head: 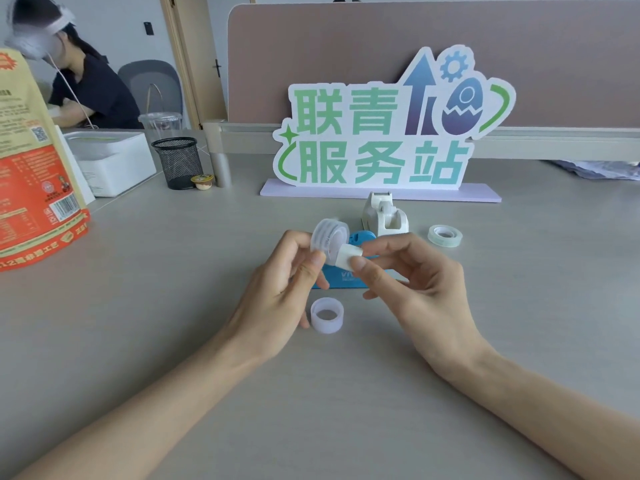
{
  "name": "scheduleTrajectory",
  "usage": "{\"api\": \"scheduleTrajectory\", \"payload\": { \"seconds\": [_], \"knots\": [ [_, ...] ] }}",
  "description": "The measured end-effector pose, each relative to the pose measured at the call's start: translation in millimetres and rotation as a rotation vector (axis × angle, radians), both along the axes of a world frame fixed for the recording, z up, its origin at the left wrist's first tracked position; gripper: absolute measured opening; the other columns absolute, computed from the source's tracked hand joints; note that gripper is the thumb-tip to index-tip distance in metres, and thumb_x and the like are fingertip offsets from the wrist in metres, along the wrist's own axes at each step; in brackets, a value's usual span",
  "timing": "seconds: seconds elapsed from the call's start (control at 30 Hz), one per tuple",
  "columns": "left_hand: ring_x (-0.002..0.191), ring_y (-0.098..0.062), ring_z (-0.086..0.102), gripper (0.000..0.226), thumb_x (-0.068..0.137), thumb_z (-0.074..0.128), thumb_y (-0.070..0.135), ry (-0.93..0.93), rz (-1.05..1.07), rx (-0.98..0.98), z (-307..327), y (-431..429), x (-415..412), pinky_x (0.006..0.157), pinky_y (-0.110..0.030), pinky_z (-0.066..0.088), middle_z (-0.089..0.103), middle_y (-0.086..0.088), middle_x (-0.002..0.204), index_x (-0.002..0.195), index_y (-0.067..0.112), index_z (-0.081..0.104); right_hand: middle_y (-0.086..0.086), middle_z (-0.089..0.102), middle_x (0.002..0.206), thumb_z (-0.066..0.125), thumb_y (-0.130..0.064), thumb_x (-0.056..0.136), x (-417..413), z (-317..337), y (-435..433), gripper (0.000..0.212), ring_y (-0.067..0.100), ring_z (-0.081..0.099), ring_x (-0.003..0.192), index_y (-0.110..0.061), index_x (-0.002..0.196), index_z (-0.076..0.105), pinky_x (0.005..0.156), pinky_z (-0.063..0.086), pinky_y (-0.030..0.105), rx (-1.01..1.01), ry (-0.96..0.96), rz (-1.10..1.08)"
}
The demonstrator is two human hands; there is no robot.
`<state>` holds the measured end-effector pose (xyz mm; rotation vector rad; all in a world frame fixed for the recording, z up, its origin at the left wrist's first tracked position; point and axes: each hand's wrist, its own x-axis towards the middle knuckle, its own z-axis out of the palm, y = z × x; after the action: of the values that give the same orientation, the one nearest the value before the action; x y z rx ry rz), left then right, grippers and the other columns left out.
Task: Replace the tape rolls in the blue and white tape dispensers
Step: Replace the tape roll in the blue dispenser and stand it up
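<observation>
Grey laminate desk (173, 306) fills the view; a pink-brown partition (346, 46) backs it. Standing sign (381, 133) at desk rear, facing the camera, reads 联青 over 服务站 in green, with arrow, gear and egg graphics. Orange-and-tan pouch (31, 174) at far left; print too small to read. White box (114, 161), black mesh cup (178, 162) beside it. Left hand (280, 292) grips a clear tape roll (329, 239) raised above the desk, tilted, its open face angled up and toward the camera. Right hand (412, 282) pinches a small white hub piece (348, 256) between thumb and forefinger, touching the roll's lower edge, long axis pointing up-left into the roll. Blue dispenser (349, 277) lies directly behind the hands, mostly hidden; white lettering partly visible, unreadable. White dispenser (384, 216) stands just behind it, cutter end up and away. One roll (445, 235) lies flat to the right; one ring (327, 315) stands on its end face near the left hand.
</observation>
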<state>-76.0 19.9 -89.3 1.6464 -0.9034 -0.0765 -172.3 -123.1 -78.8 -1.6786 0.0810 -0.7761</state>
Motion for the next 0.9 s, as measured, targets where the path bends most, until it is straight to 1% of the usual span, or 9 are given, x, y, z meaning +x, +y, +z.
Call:
{"api": "scheduleTrajectory", "payload": {
  "seconds": [0.1, 0.2, 0.33, 0.43, 0.53, 0.63, 0.77, 0.83, 0.9],
  "knots": [
    [0.062, 0.002, 0.059, 0.014, 0.098, 0.039, 0.040, -0.125, 0.028, 0.109, 1.1, 0.8, -4.8, 0.057, -0.022, 0.047, 0.061, 0.018, 0.085, 0.099, 0.030, 0.049, -0.005, 0.075, 0.087, 0.075, -0.016, 0.082, 0.6, 0.4, -1.6, 0.012, 0.013, 0.068, 0.078, -0.017, 0.093, 0.070, 0.061, 0.057, 0.033, 0.023, -0.004, 0.012],
    [0.060, 0.001, 0.058, 0.018, 0.096, 0.037, 0.042, -0.208, 0.050, 0.152, 1.4, 1.4, -7.0, 0.062, -0.032, 0.050, 0.063, 0.004, 0.083, 0.103, 0.028, 0.047, -0.005, 0.075, 0.090, 0.073, -0.014, 0.084, 1.2, -0.1, -2.1, 0.006, 0.011, 0.068, 0.078, -0.016, 0.089, 0.071, 0.060, 0.056, 0.026, 0.005, -0.005, 0.026],
    [0.080, -0.019, 0.062, 0.016, 0.095, 0.038, 0.043, -0.217, 0.057, 0.152, -0.1, 1.5, -6.3, 0.065, -0.047, 0.054, 0.064, 0.000, 0.089, 0.101, 0.031, 0.047, -0.005, 0.075, 0.088, 0.075, -0.012, 0.082, 2.1, -1.1, -2.1, 0.009, 0.012, 0.068, 0.079, -0.020, 0.086, 0.071, 0.063, 0.060, 0.036, -0.010, -0.023, 0.001],
    [0.088, -0.015, 0.065, 0.016, 0.095, 0.040, 0.041, -0.217, 0.066, 0.144, 0.3, 2.0, -6.8, 0.066, -0.047, 0.055, 0.067, 0.002, 0.091, 0.102, 0.030, 0.048, -0.006, 0.074, 0.086, 0.077, -0.011, 0.079, 2.4, -2.5, -1.5, 0.015, 0.012, 0.067, 0.080, -0.024, 0.084, 0.070, 0.069, 0.060, 0.043, -0.023, -0.044, -0.029],
    [0.094, -0.007, 0.065, 0.014, 0.095, 0.041, 0.038, -0.210, 0.048, 0.159, 1.4, 2.0, -8.4, 0.070, -0.044, 0.056, 0.067, 0.010, 0.098, 0.103, 0.029, 0.048, -0.006, 0.074, 0.084, 0.077, -0.008, 0.079, 2.3, -3.0, -1.9, 0.020, 0.009, 0.068, 0.081, -0.027, 0.081, 0.069, 0.075, 0.057, 0.029, -0.020, -0.063, -0.031],
    [0.098, -0.003, 0.064, 0.012, 0.095, 0.042, 0.035, -0.224, 0.033, 0.167, 2.2, 1.4, -9.9, 0.074, -0.042, 0.057, 0.064, 0.023, 0.105, 0.104, 0.030, 0.048, 0.002, 0.076, 0.088, 0.075, -0.005, 0.081, 3.4, -3.6, -3.8, 0.015, 0.009, 0.069, 0.082, -0.019, 0.085, 0.072, 0.082, 0.057, 0.027, -0.013, -0.062, -0.012],
    [0.100, -0.002, 0.063, 0.016, 0.094, 0.045, 0.035, -0.226, 0.045, 0.163, 1.3, 1.3, -9.5, 0.073, -0.044, 0.057, 0.064, 0.022, 0.108, 0.108, 0.028, 0.048, 0.001, 0.076, 0.089, 0.070, -0.009, 0.086, 2.9, -4.0, -3.0, 0.012, 0.005, 0.069, 0.085, -0.019, 0.091, 0.074, 0.076, 0.053, 0.018, -0.010, -0.040, 0.003],
    [0.099, -0.006, 0.063, 0.014, 0.094, 0.049, 0.034, -0.236, 0.051, 0.148, 1.3, 1.3, -8.8, 0.070, -0.045, 0.057, 0.063, 0.021, 0.110, 0.107, 0.029, 0.048, 0.003, 0.073, 0.100, 0.065, -0.012, 0.091, 2.8, -4.9, -3.5, 0.012, 0.009, 0.068, 0.098, -0.017, 0.096, 0.074, 0.082, 0.056, 0.025, -0.019, -0.034, 0.000],
    [0.094, -0.009, 0.063, 0.011, 0.093, 0.055, 0.031, -0.244, 0.064, 0.128, 1.0, 1.1, -7.5, 0.067, -0.046, 0.057, 0.062, 0.021, 0.109, 0.104, 0.030, 0.050, 0.006, 0.069, 0.110, 0.061, -0.015, 0.094, 3.4, -6.5, -5.2, 0.015, 0.018, 0.065, 0.109, -0.014, 0.098, 0.075, 0.091, 0.056, 0.039, -0.019, -0.033, -0.004]
  ]
}}
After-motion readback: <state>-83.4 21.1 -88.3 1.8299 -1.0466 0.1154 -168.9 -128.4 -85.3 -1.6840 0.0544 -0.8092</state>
